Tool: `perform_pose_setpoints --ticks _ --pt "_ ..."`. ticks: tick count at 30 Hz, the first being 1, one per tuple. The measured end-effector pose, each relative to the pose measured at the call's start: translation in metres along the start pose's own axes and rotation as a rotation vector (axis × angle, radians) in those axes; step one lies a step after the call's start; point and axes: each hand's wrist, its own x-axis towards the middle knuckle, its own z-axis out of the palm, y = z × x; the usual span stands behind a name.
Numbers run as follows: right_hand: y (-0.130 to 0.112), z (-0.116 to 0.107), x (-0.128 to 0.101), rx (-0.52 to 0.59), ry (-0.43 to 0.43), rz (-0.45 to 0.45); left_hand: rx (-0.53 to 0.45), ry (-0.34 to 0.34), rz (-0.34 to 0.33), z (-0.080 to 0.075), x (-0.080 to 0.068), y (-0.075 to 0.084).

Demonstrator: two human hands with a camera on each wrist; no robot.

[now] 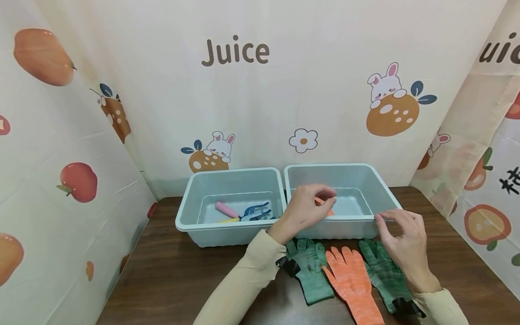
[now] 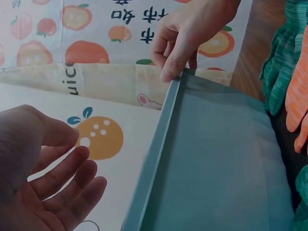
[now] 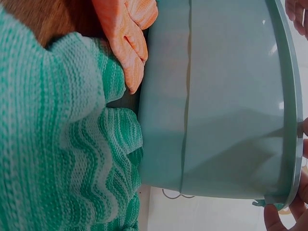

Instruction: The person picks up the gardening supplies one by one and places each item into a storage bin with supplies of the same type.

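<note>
Left hand (image 1: 306,205) over right bin (image 1: 367,171), fingers loose, orange glove (image 1: 330,212) just under them — grip unclear. Right hand (image 1: 402,239) pinches bin's front rim. Three gloves (image 1: 351,280) on tabletop (image 1: 170,275) before bin. Risk: rim pull tips bin; glove snags on edge.

Both arms wear long cream-coloured fabric sleeves (image 1: 243,280), each ending in a black wrist strap (image 1: 289,266).

left hand (image 1: 305,206) raised, fingers loosely bent and relaxed, nothing visibly gripped. right hand (image 1: 402,234) lower, thumb and fingertips pinched together. both forearms in cream sleeves, extended forward.
</note>
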Motion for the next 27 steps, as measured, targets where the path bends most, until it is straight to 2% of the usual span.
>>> perform_pose_setpoints --ticks 6,12,21,27 --pt "0.000 0.000 0.000 0.005 -0.001 0.002 -0.040 0.024 -0.021 -0.002 -0.006 -0.002" --pt "-0.001 0.000 0.000 0.007 0.005 -0.001 -0.063 0.020 -0.002 -0.003 -0.011 -0.004" --pt "-0.001 0.003 -0.001 0.021 0.063 -0.039 -0.063 0.012 0.021 -0.009 -0.018 -0.004" --pt "-0.001 0.002 -0.001 0.018 0.060 -0.039 -0.052 0.004 0.009 -0.009 -0.023 -0.003"
